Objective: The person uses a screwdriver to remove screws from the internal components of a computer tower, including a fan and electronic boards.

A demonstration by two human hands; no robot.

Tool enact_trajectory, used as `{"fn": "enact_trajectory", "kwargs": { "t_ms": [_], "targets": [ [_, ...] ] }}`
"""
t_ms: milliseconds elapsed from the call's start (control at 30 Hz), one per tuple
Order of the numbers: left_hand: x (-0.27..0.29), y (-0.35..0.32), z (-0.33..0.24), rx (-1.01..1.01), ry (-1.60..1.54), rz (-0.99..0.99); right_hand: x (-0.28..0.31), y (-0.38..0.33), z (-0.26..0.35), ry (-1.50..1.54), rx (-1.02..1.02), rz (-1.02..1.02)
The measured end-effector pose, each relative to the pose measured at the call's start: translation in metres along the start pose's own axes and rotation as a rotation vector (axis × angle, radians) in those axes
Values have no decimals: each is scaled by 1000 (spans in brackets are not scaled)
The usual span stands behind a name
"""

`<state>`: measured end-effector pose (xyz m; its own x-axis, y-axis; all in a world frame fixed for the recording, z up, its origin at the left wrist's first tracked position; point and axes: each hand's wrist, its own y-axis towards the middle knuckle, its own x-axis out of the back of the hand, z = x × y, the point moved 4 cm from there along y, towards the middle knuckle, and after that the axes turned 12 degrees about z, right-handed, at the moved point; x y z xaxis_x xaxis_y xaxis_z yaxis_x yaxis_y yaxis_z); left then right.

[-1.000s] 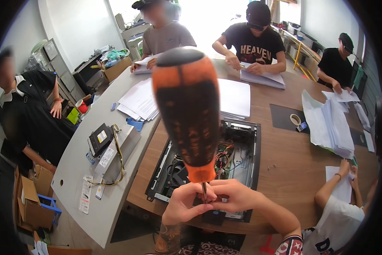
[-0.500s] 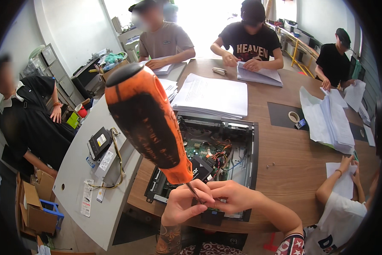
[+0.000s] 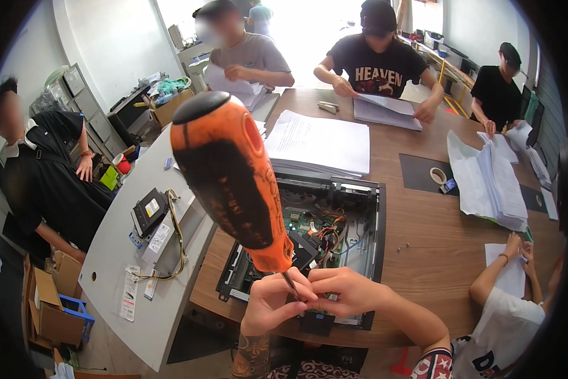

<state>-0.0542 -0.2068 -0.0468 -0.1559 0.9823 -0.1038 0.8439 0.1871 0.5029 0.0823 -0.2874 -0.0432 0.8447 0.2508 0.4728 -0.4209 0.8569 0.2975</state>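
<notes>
Both hands, left (image 3: 268,303) and right (image 3: 347,292), pinched closed on the screwdriver (image 3: 233,183) shaft, handle tilted up-left above the grip, tip hidden over the open chassis (image 3: 360,252) on the desk (image 3: 435,252); keeping fingers low would steady the tip.

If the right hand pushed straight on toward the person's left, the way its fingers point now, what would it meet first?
The right hand would most likely meet the screwdriver shaft, then the left hand; fingertips already close around the shaft. Depth is unclear.
</notes>
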Motion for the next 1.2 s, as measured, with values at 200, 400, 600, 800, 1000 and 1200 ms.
{"fn": "enact_trajectory", "kwargs": {
  "t_ms": [200, 400, 600, 800, 1000, 1200],
  "targets": [
    [-7, 2, -4, 43, -41, -61, 1, 0, -1, 2, 6, -25],
    [1, 0, -3, 9, 35, 2, 0, 2, 4, 26, -16, -10],
    [-3, 1, -6, 65, 19, 38, -3, 0, -1, 16, -71, 12],
    [-3, 3, -6, 26, 163, 116, -3, 0, 0, -20, -15, 35],
    [-6, 3, -8, 99, 208, 105, -5, -1, -3, 73, -37, 83],
    [-11, 3, -6, 105, 99, 35, -5, -2, -8, 64, 54, 47]
  ]
}}
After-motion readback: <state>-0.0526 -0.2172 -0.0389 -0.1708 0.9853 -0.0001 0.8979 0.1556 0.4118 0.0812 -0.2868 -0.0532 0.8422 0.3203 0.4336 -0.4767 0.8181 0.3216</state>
